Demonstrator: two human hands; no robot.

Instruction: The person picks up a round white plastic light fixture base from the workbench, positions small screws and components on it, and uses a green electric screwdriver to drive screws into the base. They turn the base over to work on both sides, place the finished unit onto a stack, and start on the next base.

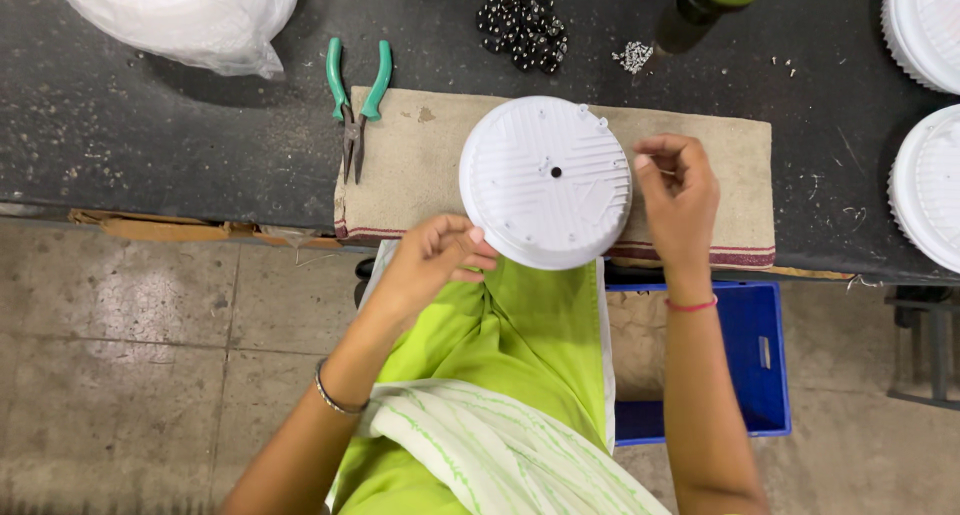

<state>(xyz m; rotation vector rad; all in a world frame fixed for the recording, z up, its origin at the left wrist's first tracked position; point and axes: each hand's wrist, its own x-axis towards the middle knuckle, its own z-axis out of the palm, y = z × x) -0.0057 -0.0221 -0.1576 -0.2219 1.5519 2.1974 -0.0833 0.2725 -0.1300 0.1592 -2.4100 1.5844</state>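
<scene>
Head view: both hands (440, 260) (678, 200), fingers curled, pinch the white round housing's (545, 180) rim.

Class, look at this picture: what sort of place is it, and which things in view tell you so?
Probably a small assembly workshop. On a dark workbench lie green-handled pliers, a heap of small black parts and several identical white round housings, one between the person's hands on a cloth pad.

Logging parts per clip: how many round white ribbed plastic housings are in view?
3. One round white ribbed plastic housing lies on the beige cloth between both hands; two more sit at the right frame edge, upper and lower, both cropped. More may lie outside the frame.
</scene>
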